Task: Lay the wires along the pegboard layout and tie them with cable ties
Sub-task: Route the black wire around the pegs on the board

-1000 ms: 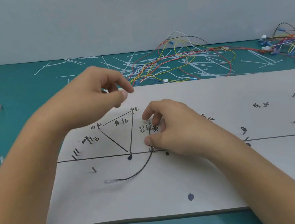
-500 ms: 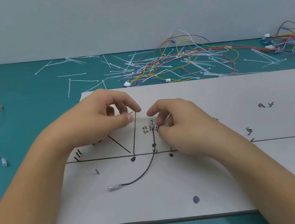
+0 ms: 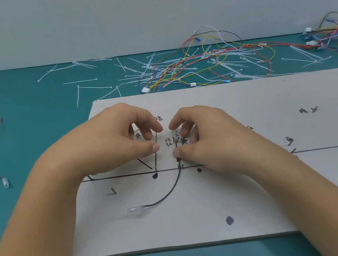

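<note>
The black wire (image 3: pixel 173 189) lies on the white pegboard (image 3: pixel 266 196), running from its pegs toward the near edge, then curving left to a clear terminal; the right hand (image 3: pixel 208 139) pinches its upper part; the left hand (image 3: pixel 112 144) hovers just beside, fingers curled (whether it grips anything, I cannot tell); bare board lies nearer; around it is a teal table (image 3: pixel 17 132), with cable ties (image 3: pixel 80 81) and coloured wires (image 3: pixel 208 60) against a pale wall (image 3: pixel 142 8).

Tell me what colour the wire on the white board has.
The wire is black, with a clear end piece. The head view, the only one, shows it best.
</note>
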The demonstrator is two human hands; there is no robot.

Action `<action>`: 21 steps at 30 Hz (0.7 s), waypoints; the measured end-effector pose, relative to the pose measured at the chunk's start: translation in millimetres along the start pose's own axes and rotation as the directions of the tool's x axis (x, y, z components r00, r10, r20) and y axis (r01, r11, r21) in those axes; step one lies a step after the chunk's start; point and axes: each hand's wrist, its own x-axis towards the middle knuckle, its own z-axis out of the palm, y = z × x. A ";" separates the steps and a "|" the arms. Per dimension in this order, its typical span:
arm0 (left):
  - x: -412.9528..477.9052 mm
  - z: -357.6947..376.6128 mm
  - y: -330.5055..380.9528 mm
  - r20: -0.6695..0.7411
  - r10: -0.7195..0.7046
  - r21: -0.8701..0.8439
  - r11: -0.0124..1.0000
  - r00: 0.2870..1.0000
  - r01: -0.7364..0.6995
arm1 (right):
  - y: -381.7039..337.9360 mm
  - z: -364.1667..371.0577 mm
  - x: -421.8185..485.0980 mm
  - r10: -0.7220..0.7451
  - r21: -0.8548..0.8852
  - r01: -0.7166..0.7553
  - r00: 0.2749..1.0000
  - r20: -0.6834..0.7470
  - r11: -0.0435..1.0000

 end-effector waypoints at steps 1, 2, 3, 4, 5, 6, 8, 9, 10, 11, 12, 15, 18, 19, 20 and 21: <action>-0.1 0.7 0.6 -0.008 -0.004 -0.006 1.000 1.000 0.004 | -0.1 0.3 0.0 -0.003 -0.004 0.003 1.000 -0.001 1.000; 0.0 1.6 1.3 -0.014 -0.006 -0.015 1.000 1.000 0.005 | 0.0 0.4 -0.1 -0.007 -0.010 0.007 1.000 -0.001 1.000; 0.2 2.3 1.9 -0.022 -0.004 -0.024 1.000 1.000 0.003 | -0.1 0.3 0.0 -0.009 -0.013 0.009 1.000 -0.001 1.000; 0.8 3.3 2.6 -0.036 0.000 -0.031 1.000 0.999 -0.001 | -0.1 0.2 -0.1 -0.007 -0.007 0.007 1.000 -0.002 1.000; 1.8 4.3 3.4 -0.062 0.001 -0.039 0.999 0.998 -0.004 | -0.1 -0.1 -0.1 0.001 0.008 -0.001 1.000 -0.004 1.000; 2.8 5.1 4.1 -0.100 0.001 -0.048 0.999 0.995 -0.006 | -0.1 -0.5 -0.3 0.013 0.024 -0.013 1.000 -0.007 1.000; 4.1 6.2 4.9 -0.168 0.011 -0.060 0.998 0.986 -0.021 | 0.5 -1.0 -0.6 0.024 0.043 -0.024 1.000 -0.012 0.999; 4.2 6.5 5.1 -0.184 0.021 -0.059 0.998 0.983 -0.033 | 0.9 -1.2 -0.4 0.023 0.047 -0.022 1.000 -0.013 0.999; 4.1 6.6 5.5 -0.191 0.030 -0.060 0.997 0.981 -0.043 | 1.2 -1.2 -0.2 0.018 0.048 -0.017 1.000 -0.012 0.999; 3.7 6.4 6.0 -0.194 0.037 -0.062 0.997 0.980 -0.050 | 1.3 -1.5 0.1 0.012 0.047 -0.012 1.000 -0.010 0.999; 3.7 6.5 6.0 -0.197 0.041 -0.064 0.996 0.980 -0.054 | 1.3 -1.9 0.2 0.009 0.043 -0.009 1.000 -0.007 0.999; 5.8 7.7 4.6 -0.206 0.039 -0.068 0.996 0.978 -0.054 | -0.1 -3.4 -0.8 0.003 0.025 -0.003 1.000 0.014 1.000; 8.5 10.3 2.8 -0.192 0.031 -0.076 0.996 0.981 -0.047 | -3.2 -6.0 -2.9 -0.010 -0.007 0.011 0.998 0.064 1.000; 9.0 11.3 2.5 -0.184 0.030 -0.078 0.996 0.983 -0.045 | -3.9 -7.0 -3.2 -0.017 -0.023 0.019 0.996 0.085 1.000; 9.7 12.1 2.0 -0.176 0.031 -0.082 0.996 0.984 -0.046 | -4.4 -7.9 -3.5 -0.025 -0.041 0.029 0.994 0.104 0.999; 10.4 13.1 1.7 -0.169 0.033 -0.087 0.995 0.985 -0.048 | -4.6 -8.5 -3.7 -0.032 -0.056 0.039 0.993 0.116 0.998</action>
